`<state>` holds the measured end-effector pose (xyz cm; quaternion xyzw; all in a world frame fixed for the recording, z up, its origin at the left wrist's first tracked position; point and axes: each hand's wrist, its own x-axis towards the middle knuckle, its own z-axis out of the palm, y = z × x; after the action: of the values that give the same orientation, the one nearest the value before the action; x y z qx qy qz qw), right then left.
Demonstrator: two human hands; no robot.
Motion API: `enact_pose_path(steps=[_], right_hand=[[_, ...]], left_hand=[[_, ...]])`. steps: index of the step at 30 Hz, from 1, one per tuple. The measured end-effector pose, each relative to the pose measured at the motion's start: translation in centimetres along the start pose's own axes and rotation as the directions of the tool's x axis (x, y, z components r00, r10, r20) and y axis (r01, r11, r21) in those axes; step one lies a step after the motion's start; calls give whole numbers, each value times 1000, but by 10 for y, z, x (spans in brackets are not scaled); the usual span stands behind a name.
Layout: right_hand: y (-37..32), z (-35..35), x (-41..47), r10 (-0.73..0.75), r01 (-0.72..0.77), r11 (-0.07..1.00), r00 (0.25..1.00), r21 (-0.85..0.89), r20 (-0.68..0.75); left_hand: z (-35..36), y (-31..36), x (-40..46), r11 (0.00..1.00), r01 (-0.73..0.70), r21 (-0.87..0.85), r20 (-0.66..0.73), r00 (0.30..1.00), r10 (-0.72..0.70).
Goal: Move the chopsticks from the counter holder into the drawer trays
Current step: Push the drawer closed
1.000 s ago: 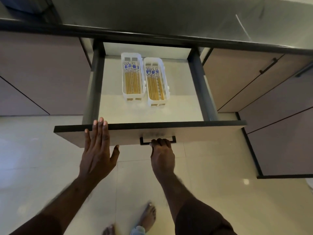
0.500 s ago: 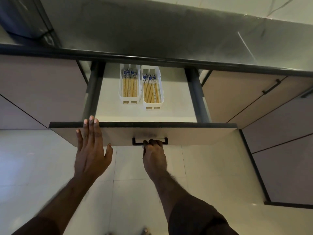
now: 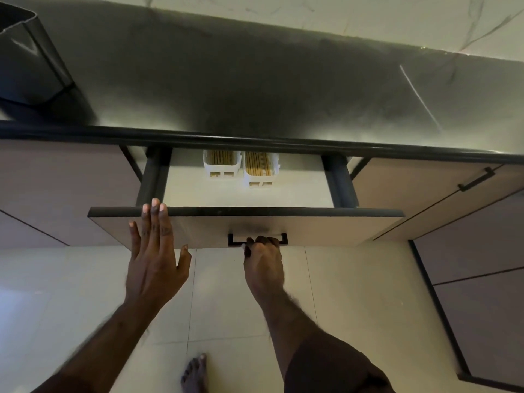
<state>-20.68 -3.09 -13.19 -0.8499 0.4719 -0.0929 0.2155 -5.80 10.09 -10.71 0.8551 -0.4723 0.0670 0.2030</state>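
The drawer (image 3: pixel 246 226) has slid further in under the counter edge since the earlier frames, so that only the near ends of the two white trays (image 3: pixel 222 165) and the chopsticks (image 3: pixel 257 163) lying in them still show, where a second ago both trays were in full sight. The left hand (image 3: pixel 154 255) lies flat and spread against the drawer front, fingers straight and close together with their tips reaching over the dark top edge, thumb held out to the side; it grips nothing. The right hand (image 3: pixel 262 258) is curled closed around the black handle (image 3: pixel 257 240) at the lower middle of the drawer front, knuckles toward the camera, fingers wrapped over the bar. The trays sit side by side beyond both hands, at the back of the drawer's pale floor, roughly between the two hands and a little nearer the right one; the left tray's near end stands slightly further back than the right's. The chopsticks lie lengthwise in the trays, their far ends hidden under the counter (image 3: pixel 255 89). Beyond the left hand and far out to its left, a dark metal container (image 3: pixel 27 58) stands on the counter top. Below the right forearm a bare foot (image 3: pixel 195 374) rests on the light floor tiles.
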Motion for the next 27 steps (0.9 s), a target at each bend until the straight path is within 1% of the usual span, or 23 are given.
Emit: enact_pose_path(steps=[2,7,11,14,16,20,27], right_hand=[[-3,-1,22,5,-5,1000,1000,-2,-6],[-15,-3,80,-4,3,1000,1000,-23,-18],[-24,-5,125,12,-12,1000,1000,-21,-14],[-28,-4,151,76,-76,997,997,11,-4],[-30,-1,158,95,-95,995,995,19,-10],[-28,2,168,80,-79,997,997,17,-24],[-27,6,187,139,-139,990,990,17,21]], left_hand=[[5,-8,17,1000,-1,-14,1,1000,1],[20,-26,59,996,-88,-1,39,995,88],[27,-38,90,997,-77,10,33,996,77],[36,-48,110,997,-74,12,28,997,74],[40,-53,119,998,-57,12,43,997,56],[46,-55,126,1000,-17,1,92,996,17],[46,-55,122,1000,28,8,115,993,-29]])
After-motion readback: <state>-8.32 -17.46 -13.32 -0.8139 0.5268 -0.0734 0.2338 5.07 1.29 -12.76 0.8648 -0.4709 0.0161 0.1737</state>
